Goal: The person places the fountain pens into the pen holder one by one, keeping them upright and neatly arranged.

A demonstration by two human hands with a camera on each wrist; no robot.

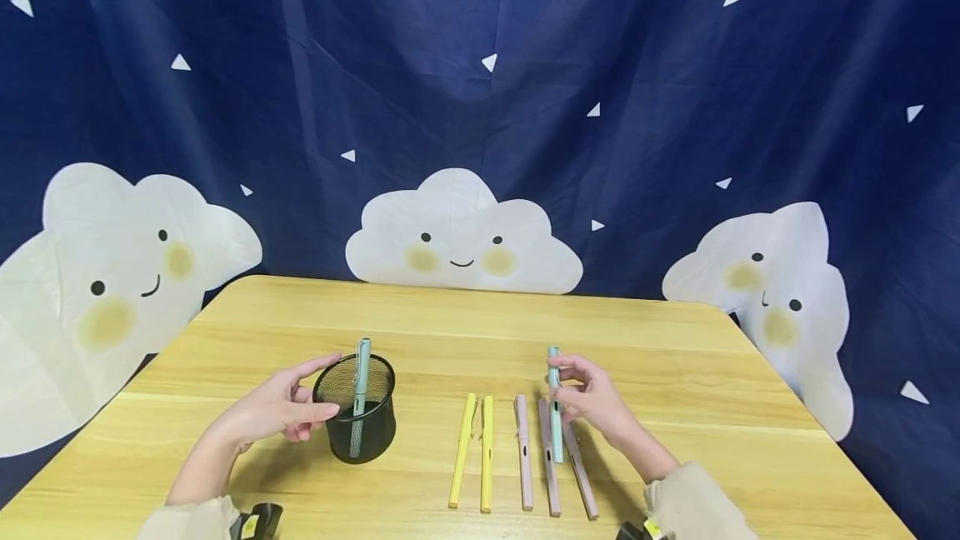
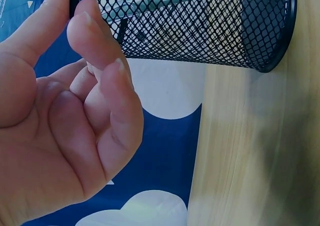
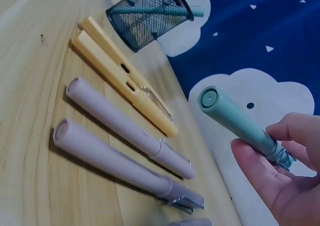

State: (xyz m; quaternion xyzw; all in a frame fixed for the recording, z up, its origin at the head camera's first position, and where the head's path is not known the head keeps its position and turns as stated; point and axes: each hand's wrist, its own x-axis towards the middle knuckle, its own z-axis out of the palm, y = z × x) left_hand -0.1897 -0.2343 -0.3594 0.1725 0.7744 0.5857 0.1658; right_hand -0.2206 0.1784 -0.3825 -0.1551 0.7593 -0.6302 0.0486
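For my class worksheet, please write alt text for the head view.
A person's right hand holds a teal pen above a wooden table where three lilac pens and two yellow pens lie; the left hand grips a black mesh cup with another teal pen inside.

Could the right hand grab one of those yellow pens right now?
Probably not right away: the right hand is holding a teal pen, so its fingers seem occupied. Otherwise the way looks free: the yellow pens lie uncovered, and the purple pens beside them lie flat.
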